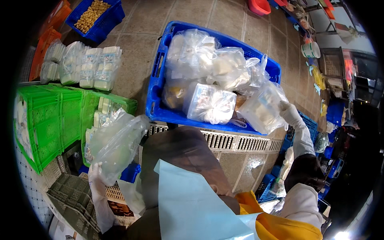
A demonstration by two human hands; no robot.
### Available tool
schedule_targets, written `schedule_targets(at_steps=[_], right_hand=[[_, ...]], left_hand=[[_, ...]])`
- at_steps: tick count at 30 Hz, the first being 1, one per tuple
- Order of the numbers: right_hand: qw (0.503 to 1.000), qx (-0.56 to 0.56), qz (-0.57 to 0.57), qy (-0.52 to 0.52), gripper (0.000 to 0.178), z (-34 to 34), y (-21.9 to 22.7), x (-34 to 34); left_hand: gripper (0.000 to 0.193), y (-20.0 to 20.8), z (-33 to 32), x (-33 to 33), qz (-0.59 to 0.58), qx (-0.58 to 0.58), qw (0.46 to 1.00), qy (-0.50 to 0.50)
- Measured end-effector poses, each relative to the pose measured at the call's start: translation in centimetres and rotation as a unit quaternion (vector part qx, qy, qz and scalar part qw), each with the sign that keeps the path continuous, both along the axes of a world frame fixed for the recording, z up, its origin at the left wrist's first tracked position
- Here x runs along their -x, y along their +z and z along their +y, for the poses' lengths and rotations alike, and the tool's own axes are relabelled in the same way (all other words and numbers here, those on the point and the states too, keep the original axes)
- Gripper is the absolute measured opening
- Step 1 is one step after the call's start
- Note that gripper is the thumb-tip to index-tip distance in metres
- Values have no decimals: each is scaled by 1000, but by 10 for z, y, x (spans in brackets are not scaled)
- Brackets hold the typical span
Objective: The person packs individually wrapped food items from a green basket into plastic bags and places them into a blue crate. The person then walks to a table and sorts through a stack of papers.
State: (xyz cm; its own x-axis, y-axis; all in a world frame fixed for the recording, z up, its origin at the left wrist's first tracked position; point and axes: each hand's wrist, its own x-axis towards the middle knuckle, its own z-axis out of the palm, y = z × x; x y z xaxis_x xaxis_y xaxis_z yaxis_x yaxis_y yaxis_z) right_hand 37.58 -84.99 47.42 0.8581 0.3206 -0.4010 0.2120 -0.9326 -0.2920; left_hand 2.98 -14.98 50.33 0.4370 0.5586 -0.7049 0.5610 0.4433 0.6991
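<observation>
In front of me stands a blue plastic crate (153, 90) piled with clear plastic bags (196, 50) of pale contents. A knotted bag of white printed packs (211, 103) rests at its near side. At the crate's right end my right hand (289, 113), in a white glove, is closed on the edge of a bulging clear bag (262, 107), which leans over the near rim. To the left, my gloved left hand (96, 174) grips the lower end of a loose, thin plastic bag (118, 140). That bag looks empty and billows in front of a green crate. The fingertips are partly hidden by it.
Green crates (48, 120) with white packs stand at left. Behind them are bagged white packs (98, 68) and a blue crate of small yellowish round pieces (94, 16). A floor drain grate (248, 144) runs along the blue crate's near side. Grey crates (72, 192) sit at lower left.
</observation>
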Motion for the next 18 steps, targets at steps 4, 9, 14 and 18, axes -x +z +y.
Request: schedule_targets(at_steps=[4, 9, 14, 18], right_hand=[[997, 6, 68, -23, 29, 59, 23, 5], [996, 64, 63, 19, 21, 79, 20, -8], [988, -137, 34, 59, 41, 296, 86, -12], [818, -356, 13, 452, 77, 517, 54, 90]], left_hand=[[23, -3, 6, 6, 59, -126, 977, -159], [24, -2, -2, -1, 6, -99, 978, -186], [24, 19, -32, -19, 23, -225, 942, -247], [30, 38, -31, -14, -54, 26, 997, -53]])
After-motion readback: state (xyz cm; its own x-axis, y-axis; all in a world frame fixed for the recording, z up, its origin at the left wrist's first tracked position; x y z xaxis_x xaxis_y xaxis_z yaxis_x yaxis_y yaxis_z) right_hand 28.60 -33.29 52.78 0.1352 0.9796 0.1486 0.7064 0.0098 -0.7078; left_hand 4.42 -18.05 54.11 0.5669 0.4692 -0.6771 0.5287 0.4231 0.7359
